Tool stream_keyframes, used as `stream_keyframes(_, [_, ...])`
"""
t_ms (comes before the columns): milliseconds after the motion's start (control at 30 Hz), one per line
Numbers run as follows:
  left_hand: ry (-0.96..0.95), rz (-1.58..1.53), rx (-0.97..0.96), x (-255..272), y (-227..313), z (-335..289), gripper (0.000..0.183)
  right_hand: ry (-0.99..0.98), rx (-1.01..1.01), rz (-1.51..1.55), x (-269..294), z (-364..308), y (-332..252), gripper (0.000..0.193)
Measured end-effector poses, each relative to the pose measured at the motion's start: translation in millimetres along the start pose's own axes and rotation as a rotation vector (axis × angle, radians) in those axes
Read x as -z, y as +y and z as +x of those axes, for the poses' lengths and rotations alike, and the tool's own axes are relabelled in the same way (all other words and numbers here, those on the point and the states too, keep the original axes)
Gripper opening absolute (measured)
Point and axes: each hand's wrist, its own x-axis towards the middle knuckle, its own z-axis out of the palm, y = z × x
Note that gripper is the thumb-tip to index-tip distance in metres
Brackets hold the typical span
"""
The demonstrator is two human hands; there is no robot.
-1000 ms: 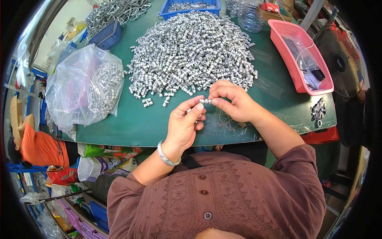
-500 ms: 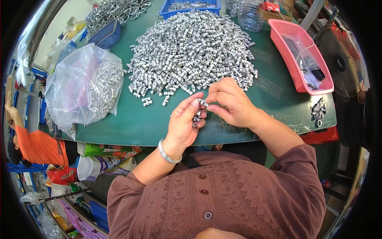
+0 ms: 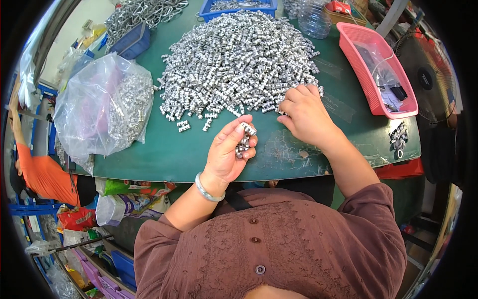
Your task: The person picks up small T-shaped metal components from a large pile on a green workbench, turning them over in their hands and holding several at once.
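A large heap of small ridged silver metal pieces covers the middle of the green table. In front of it, my left hand is closed around several of the same metal pieces, palm turned up. One piece sticks out between its thumb and fingertips. My right hand is at the heap's lower right edge, its fingers bent and touching the pieces there. Its thumb stands apart from the fingers, and I see nothing held between them. The fingertips are partly hidden by the hand.
On the left stands a clear plastic bag of metal pieces. A pink basket is at the right, with small dark rings nearby. Blue trays and a clear jar sit behind. A person in orange is far left.
My right hand has left the left hand and moved up and right to the heap's edge. My left hand keeps its pieces, almost in place. The person in orange has shifted.
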Motion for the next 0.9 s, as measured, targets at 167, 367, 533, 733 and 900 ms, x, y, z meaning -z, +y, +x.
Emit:
stream_keyframes(167, [0.030, -0.107, 0.050, 7, 1, -1, 0.021, 0.078, -0.012, -0.034, -12, 3, -5, 0.011])
stream_keyframes(367, [0.083, -0.186, 0.098, 11, 2, -1, 0.021, 0.054, -0.031, -0.088, -22, 4, -9, 0.010])
stream_keyframes(533, [0.129, -0.077, 0.081, 10, 1, -4, 0.016, 0.065, -0.046, 0.010, -21, 5, -6, 0.011])
stream_keyframes(733, [0.080, -0.058, 0.059, 14, 1, -5, 0.017, 0.036, -0.021, -0.019, -24, 5, -7, 0.008])
stream_keyframes(900, [0.148, 0.062, 0.058, 10, 2, -7, 0.016, 0.005, 0.038, 0.099, -22, 5, -10, 0.008])
